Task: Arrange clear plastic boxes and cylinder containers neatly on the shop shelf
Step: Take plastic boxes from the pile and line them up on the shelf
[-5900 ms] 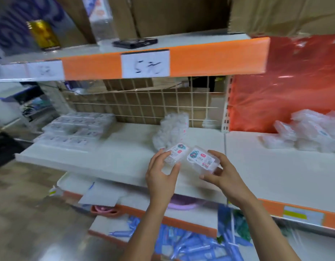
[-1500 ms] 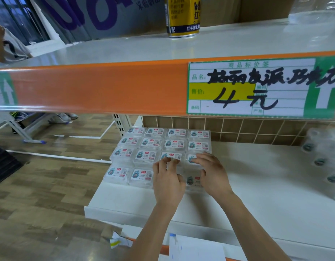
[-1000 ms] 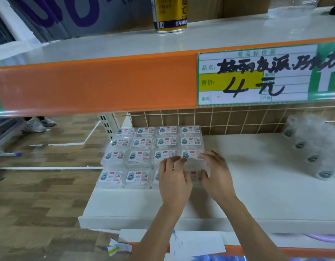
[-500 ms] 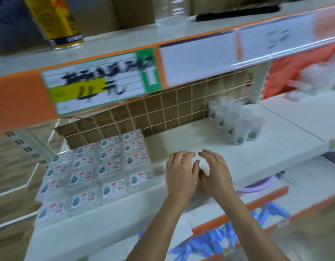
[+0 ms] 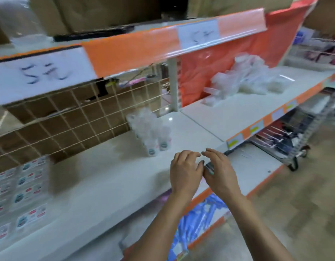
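And they're off the boxes (image 5: 21, 194)! The left grip (image 5: 185, 172) and right grip (image 5: 219, 172), which were pressing down on that labelled grid a moment ago, have lifted clear and swung right. Now they hover side by side, fingers loosely curled, over the front edge of the shelf (image 5: 106, 176), just past the cylinder containers (image 5: 149, 132). The two boxes carried earlier have left both grips.

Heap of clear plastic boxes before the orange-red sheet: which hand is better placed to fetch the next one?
Probably the right hand: it hovers on the side nearer the heap of clear plastic boxes; the left hand would have to cross it.
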